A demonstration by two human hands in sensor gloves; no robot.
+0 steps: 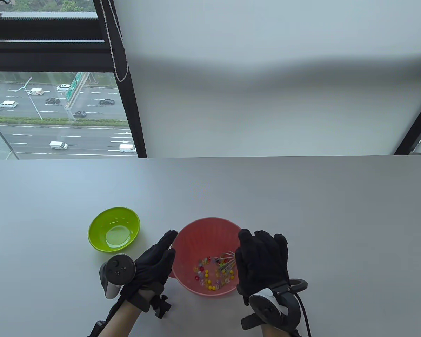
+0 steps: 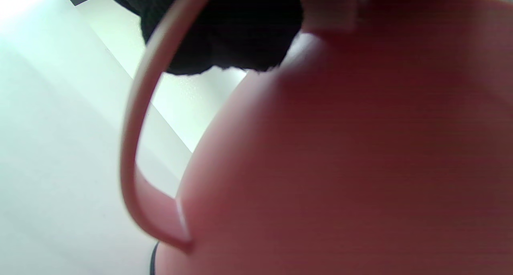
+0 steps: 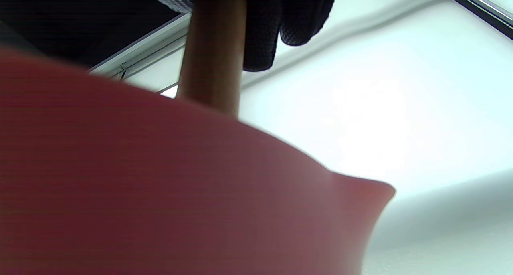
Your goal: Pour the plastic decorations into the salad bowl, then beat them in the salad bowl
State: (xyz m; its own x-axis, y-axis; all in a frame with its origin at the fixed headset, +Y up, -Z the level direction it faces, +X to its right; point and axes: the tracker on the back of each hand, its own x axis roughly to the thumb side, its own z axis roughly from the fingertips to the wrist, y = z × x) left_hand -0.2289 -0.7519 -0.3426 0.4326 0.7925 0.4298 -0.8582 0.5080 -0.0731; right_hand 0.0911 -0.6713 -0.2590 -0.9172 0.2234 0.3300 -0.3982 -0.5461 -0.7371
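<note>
The pink salad bowl (image 1: 203, 224) stands on the table near its front edge, with several small coloured plastic decorations (image 1: 207, 277) on its bottom. My right hand (image 1: 263, 252) is over the bowl's right rim and grips the wooden handle (image 3: 212, 54) of a whisk. The whisk's wires (image 1: 226, 262) reach down among the decorations. My left hand (image 1: 168, 242) lies with straight fingers against the bowl's left side. In the left wrist view the bowl's wall (image 2: 340, 166) fills the frame, and gloved fingers (image 2: 232, 34) touch its rim.
An empty green bowl (image 1: 114, 228) sits on the grey table (image 1: 301, 210), left of the pink bowl and a short way beyond my left hand. A white wall and a window rise behind the table's far edge.
</note>
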